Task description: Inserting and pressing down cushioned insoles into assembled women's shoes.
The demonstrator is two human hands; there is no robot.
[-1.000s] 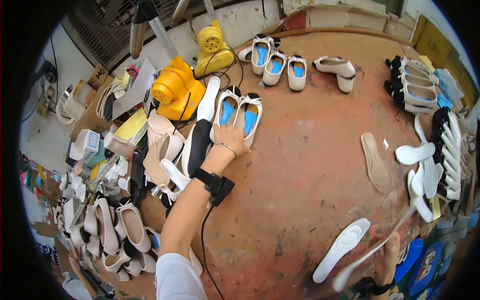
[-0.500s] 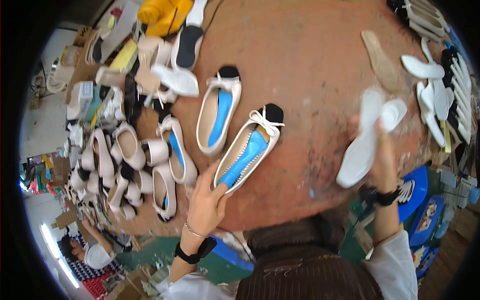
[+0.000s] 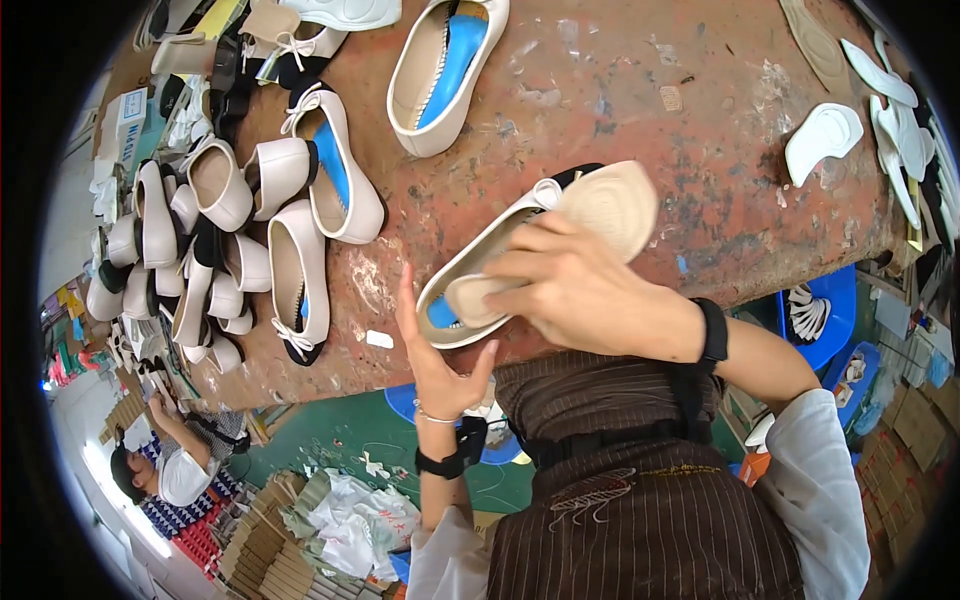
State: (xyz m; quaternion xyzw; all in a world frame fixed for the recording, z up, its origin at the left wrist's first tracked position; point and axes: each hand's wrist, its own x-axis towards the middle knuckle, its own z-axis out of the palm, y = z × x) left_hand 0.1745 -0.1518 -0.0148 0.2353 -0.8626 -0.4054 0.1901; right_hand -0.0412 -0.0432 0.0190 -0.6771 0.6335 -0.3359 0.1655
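Observation:
A beige insole (image 3: 615, 205) is gripped at its middle by my right hand (image 3: 570, 285), above a cream ballet flat (image 3: 450, 262) with a bow and a dark toe. The insole's heel end is over the shoe's heel; its broad front end sticks out past the toe. Part of a blue lining piece (image 3: 440, 313) shows inside the shoe. Thumb and fingers spread apart, my left hand (image 3: 445, 375) is beside the shoe's heel; the shoe sits between the hand and the insole. My right hand hides much of the shoe's middle.
Another cream flat (image 3: 430, 85) lies farther back on the worn red-brown table (image 3: 580, 110). Several finished-looking flats (image 3: 215, 195) crowd the left. White insole pieces (image 3: 825, 140) and a tan insole (image 3: 812, 40) lie at the right. Blue bins (image 3: 835, 300) stand below; a person (image 3: 175, 465) works at far left.
My right hand has come from the right, where it held a white sole-shaped piece, to above the shoe with the beige insole. My left hand has loosened from the shoe's heel. The view has shifted.

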